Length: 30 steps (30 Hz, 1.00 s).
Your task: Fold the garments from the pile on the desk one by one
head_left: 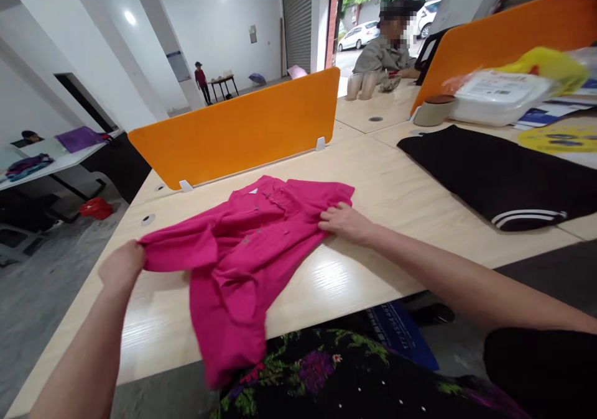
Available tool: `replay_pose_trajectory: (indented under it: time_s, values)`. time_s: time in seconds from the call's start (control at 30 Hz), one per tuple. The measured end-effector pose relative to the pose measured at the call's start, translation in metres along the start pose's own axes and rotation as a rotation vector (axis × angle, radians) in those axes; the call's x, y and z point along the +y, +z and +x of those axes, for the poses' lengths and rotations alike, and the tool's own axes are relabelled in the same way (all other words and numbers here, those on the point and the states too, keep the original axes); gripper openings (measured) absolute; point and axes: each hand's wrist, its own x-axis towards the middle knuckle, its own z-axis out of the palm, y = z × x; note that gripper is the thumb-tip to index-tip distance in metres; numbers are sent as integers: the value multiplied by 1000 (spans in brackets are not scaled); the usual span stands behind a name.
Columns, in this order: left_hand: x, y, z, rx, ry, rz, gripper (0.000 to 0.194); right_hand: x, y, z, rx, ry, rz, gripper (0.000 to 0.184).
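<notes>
A bright pink button-front shirt (280,245) lies crumpled on the light wood table, its collar toward the orange divider and its lower end hanging over the front edge. My left hand (122,262) grips the end of the left-side sleeve and pulls it out sideways, slightly off the tabletop. On the other side, my right hand (347,222) pinches the cloth by the right-side sleeve. Its fingertips are bent onto the fabric.
An orange divider (242,133) stands behind the shirt. To the right lies a folded black garment (504,170) with white stripes, near a roll of tape (435,110) and a white plastic container (501,96). A person (385,52) sits beyond at the far table.
</notes>
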Motion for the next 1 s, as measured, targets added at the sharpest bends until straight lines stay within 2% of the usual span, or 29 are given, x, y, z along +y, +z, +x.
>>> replay_pose_trajectory:
  time_s: [0.1,0.17,0.2,0.27,0.33,0.4,0.43,0.5,0.6,0.67,0.77,0.83,0.9,1.0]
  values:
    - [-23,-11,3,101,-220,20,43,26,2,-1,3,275,-16,22]
    - [-25,-1,-7,155,-238,14,42,18,-2,-2,119,394,51,27]
    - [-21,9,-15,217,-200,-1,43,7,-6,-4,187,397,125,28]
    - [-7,35,-38,380,5,-82,46,-26,-15,-10,264,281,334,26]
    - [15,65,-67,473,366,-224,45,-64,-23,-16,226,77,510,28]
    - [40,92,-97,385,753,-333,40,-96,-26,-19,164,-61,535,34]
    - [52,102,-112,330,889,-345,39,-107,-25,-19,146,-86,504,32]
    - [72,115,-135,270,1039,-340,36,-121,-19,-17,139,-90,413,23]
    - [86,117,-152,264,1055,-322,28,-125,-11,-12,153,-76,313,17]
    - [83,114,-152,263,1006,-321,27,-119,-11,-12,169,-63,285,15]
    - [59,112,-145,308,895,-373,24,-98,-16,-26,221,22,271,18]
    - [36,115,-139,314,827,-393,22,-78,-19,-42,242,141,259,20]
    - [17,119,-136,280,793,-373,21,-58,-20,-59,208,273,254,22]
    - [8,117,-145,333,742,-335,24,-45,-24,-78,164,410,289,29]
